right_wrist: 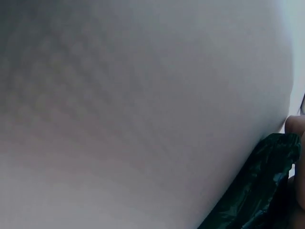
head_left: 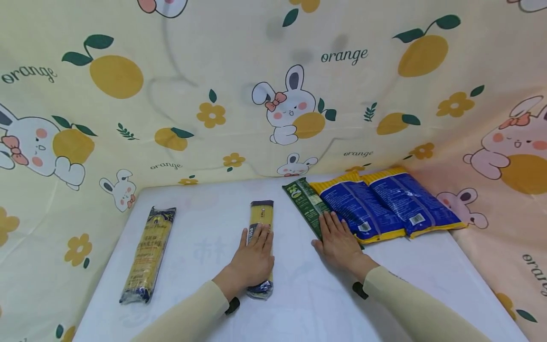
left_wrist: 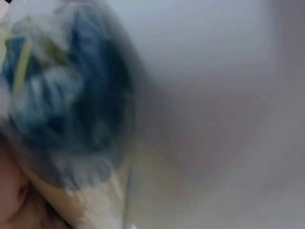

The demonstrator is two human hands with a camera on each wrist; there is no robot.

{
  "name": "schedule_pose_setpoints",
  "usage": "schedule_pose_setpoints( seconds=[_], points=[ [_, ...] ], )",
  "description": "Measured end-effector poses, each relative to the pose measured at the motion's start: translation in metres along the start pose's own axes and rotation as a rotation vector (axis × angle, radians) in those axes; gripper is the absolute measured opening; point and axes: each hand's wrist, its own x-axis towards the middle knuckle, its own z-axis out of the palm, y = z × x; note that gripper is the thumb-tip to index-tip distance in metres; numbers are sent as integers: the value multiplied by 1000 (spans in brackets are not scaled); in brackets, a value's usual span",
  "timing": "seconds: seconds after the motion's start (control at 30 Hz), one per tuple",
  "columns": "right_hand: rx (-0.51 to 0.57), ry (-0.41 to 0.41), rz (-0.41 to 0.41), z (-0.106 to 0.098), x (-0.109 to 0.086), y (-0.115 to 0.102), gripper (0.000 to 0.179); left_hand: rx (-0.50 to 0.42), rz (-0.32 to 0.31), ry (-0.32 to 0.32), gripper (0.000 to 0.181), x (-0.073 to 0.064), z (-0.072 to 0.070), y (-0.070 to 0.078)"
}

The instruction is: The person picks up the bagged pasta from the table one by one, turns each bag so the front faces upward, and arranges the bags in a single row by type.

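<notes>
My left hand (head_left: pixel 253 261) rests with straight fingers on top of a pack of spaghetti (head_left: pixel 262 213) lying lengthwise in the middle of the table. The dark blue, clear-edged end of that pack (left_wrist: pixel 71 90) fills the left side of the left wrist view, blurred. On the right, my right hand (head_left: pixel 340 244) lies with extended fingers over the lower part of a slim green packet (head_left: pixel 304 198), which slants beside two blue bags. In the right wrist view the packet's shiny green end (right_wrist: pixel 257 186) shows at the lower right, fingers next to it.
A second spaghetti pack (head_left: pixel 149 251) lies apart at the left of the white table (head_left: pixel 192 199). Two blue bags with yellow ends, one nearer (head_left: pixel 359 204) and one farther right (head_left: pixel 416 199), lie side by side at the back right. Printed cloth (head_left: pixel 239 61) hangs around the table.
</notes>
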Motion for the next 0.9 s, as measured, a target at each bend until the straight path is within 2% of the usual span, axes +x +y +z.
schedule_pose_setpoints(
  seconds=[0.17,0.33,0.53,0.67,0.9],
  points=[
    [2,1,6,1,-1,-2,79,31,16,27,67,-16,5,-31],
    [3,-9,16,4,0,-2,81,45,7,41,66,-36,3,-59],
    [7,-10,21,5,0,-4,81,10,-58,35,68,-62,2,-96],
    [-2,-9,27,6,0,-4,81,-19,-116,53,68,-80,5,-119],
    [-17,-13,31,5,0,-4,81,-71,-201,90,67,-105,8,-146]
  ],
)
